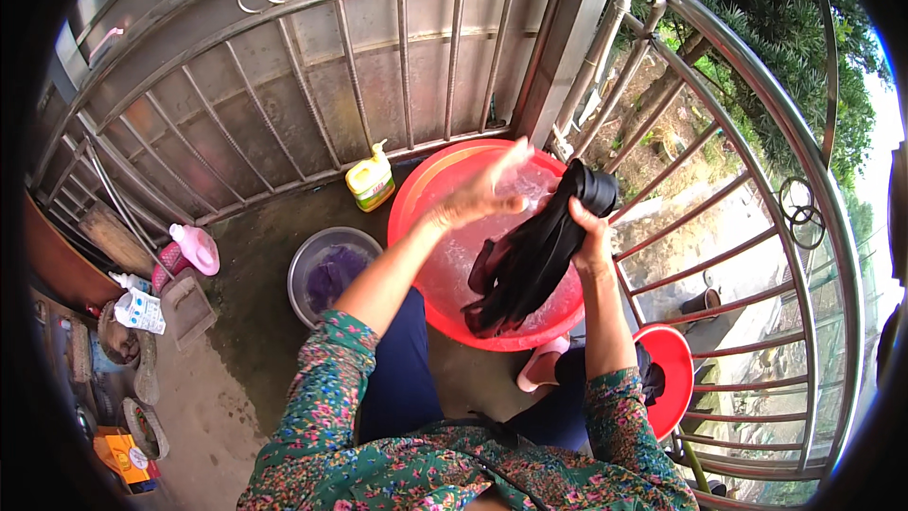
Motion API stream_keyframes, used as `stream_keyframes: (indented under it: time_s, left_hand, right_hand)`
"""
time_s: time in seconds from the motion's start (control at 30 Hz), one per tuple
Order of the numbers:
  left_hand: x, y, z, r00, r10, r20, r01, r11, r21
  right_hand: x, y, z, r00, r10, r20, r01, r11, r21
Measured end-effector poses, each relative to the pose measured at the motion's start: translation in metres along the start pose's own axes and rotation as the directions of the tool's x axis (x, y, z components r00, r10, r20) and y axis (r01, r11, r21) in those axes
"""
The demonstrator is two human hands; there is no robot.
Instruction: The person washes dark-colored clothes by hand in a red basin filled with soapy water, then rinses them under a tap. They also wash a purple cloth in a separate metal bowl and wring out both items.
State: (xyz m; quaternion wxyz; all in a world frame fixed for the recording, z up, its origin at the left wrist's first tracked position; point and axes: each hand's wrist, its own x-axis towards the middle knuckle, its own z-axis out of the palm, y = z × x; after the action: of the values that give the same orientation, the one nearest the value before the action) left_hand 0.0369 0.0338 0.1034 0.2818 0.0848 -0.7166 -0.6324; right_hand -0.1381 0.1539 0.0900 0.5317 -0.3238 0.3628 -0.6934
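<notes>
My right hand grips a bunched black garment near its thick folded top end. The cloth slants down to the left over a large red plastic basin, its lower end near the front rim. Foamy water fills that basin. To the left of the garment, my left hand is raised over the water, slightly blurred, its fingers apart and nothing in them. Whether the garment's low end touches the water I cannot tell.
Left of the red basin stands a grey metal basin with purple cloth in water. A yellow detergent jug is by the railing. A smaller red basin holds dark cloth at right. A pink bottle, dustpan and shoes lie left.
</notes>
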Motion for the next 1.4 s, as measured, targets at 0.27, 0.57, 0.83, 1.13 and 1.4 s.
stream_keyframes:
  time_s: [0.27,0.57,0.83,1.13,1.4]
  left_hand:
    - [0.008,-0.098,0.040,0.984,-0.108,0.141,0.169,0.811,-0.560]
    - [0.012,-0.117,0.028,0.933,-0.359,-0.011,0.198,0.540,-0.818]
    - [0.022,-0.125,0.016,0.979,0.117,0.168,0.160,0.070,-0.985]
    - [0.042,-0.132,0.021,0.957,0.127,0.259,0.239,0.155,-0.959]
    - [0.066,-0.184,0.035,0.843,-0.532,0.076,0.338,0.414,-0.845]
  right_hand:
    - [0.073,0.003,0.022,0.967,-0.077,-0.242,0.032,0.982,-0.184]
    - [0.154,0.050,-0.066,0.904,0.343,0.257,-0.318,0.938,-0.134]
    - [0.181,0.148,-0.065,0.802,0.175,0.571,-0.488,0.744,0.457]
    - [0.220,0.052,-0.015,0.782,0.024,0.623,-0.270,0.914,0.304]
    - [0.226,0.084,-0.053,0.998,0.060,0.029,0.006,0.354,-0.935]
